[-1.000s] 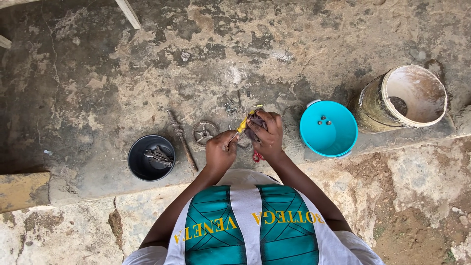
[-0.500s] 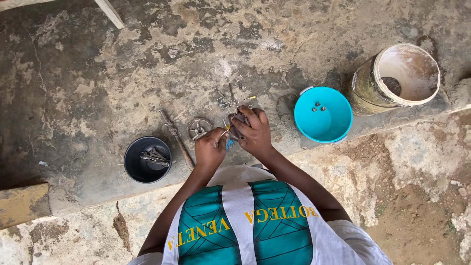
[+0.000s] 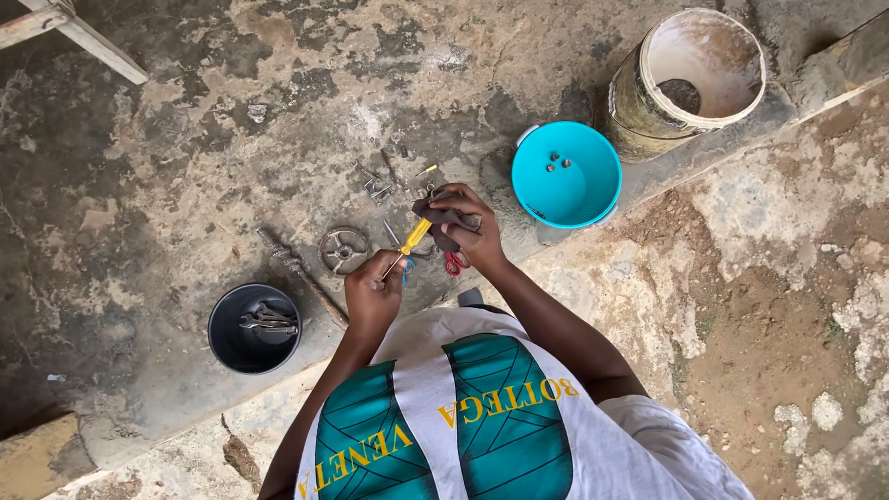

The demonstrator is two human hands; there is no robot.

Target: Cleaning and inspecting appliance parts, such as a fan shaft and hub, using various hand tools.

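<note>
Two hands working a small tool over a scatter of metal bits on a stained concrete floor.

Nearest, the person in the green-and-white shirt (image 3: 444, 417) is bending over the work: the left hand (image 3: 373, 294) is closing around the thin metal end of a yellow-handled screwdriver (image 3: 414, 238), while the right hand (image 3: 460, 227) is gripping a small dark part (image 3: 444, 218) that the tool's handle end is meeting. Just under the right hand, red-handled pliers (image 3: 454, 264) are lying on the floor. Beside the left hand a round metal wheel (image 3: 342, 250) and a long rusty rod (image 3: 298, 273) are resting, with a black bowl (image 3: 231, 343) of tools near them. Loose screws (image 3: 380, 190) are lying just beyond. Farther off, a turquoise bowl (image 3: 593, 199) is holding a few small pieces, and a dirty white bucket (image 3: 639, 102) is standing behind it.
</note>
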